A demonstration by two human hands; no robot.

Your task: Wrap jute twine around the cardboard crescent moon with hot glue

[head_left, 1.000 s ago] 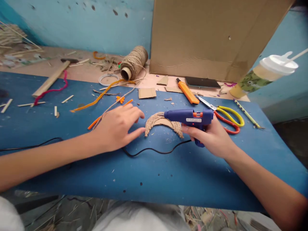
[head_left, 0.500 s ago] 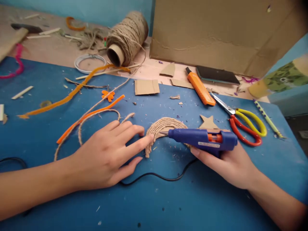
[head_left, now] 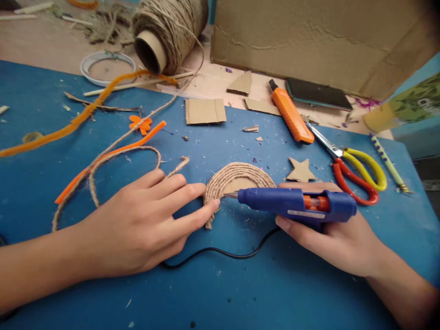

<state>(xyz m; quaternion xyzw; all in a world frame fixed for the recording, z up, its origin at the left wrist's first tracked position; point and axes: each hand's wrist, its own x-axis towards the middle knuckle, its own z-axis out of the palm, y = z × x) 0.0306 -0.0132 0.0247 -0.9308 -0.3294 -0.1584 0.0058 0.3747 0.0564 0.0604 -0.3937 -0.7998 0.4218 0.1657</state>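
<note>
My right hand (head_left: 330,238) is wrapped around a blue glue gun (head_left: 271,200), its metal nozzle pointing left. The nozzle tip is at the inner left edge of a cardboard arch (head_left: 240,184) covered with rows of jute twine (head_left: 240,170). My left hand (head_left: 147,215) lies with fingers stretched, the index fingertip touching the arch's left leg. A loose length of twine (head_left: 130,149) runs under or behind this hand, its frayed end showing above the knuckles. The arch's right leg is hidden behind the glue gun and right hand.
Behind are the twine spool (head_left: 175,34), a cardboard square (head_left: 205,111), an orange pipe cleaner (head_left: 79,120) and an orange cutter (head_left: 292,114). Scissors (head_left: 357,172) and a cardboard star (head_left: 301,170) lie right. A black cord (head_left: 220,250) crosses the blue mat. A large cardboard panel (head_left: 309,36) stands behind.
The view has come closer and tipped down a little. The glue gun's nozzle has shifted from the arch's inner upper part down to its inner left edge. My left fingertip still touches the twine.
</note>
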